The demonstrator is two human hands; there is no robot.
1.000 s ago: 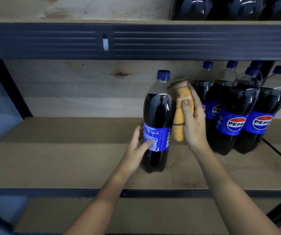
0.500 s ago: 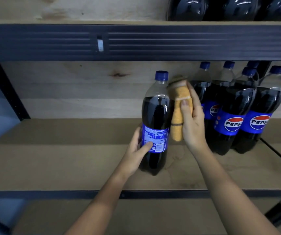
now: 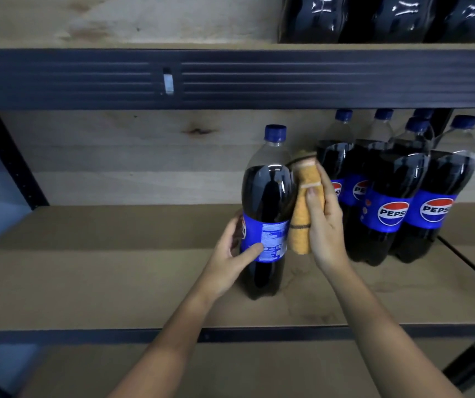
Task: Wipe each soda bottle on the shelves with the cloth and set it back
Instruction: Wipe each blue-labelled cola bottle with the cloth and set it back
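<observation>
On shelf [image 3: 115,282] — left hand [image 3: 230,254] grips bottle [image 3: 267,208], right hand [image 3: 323,222] presses cloth [image 3: 302,214].

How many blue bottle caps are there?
6. One tops the bottle the left hand holds; five top the cluster at right. More may be hidden behind.
</observation>
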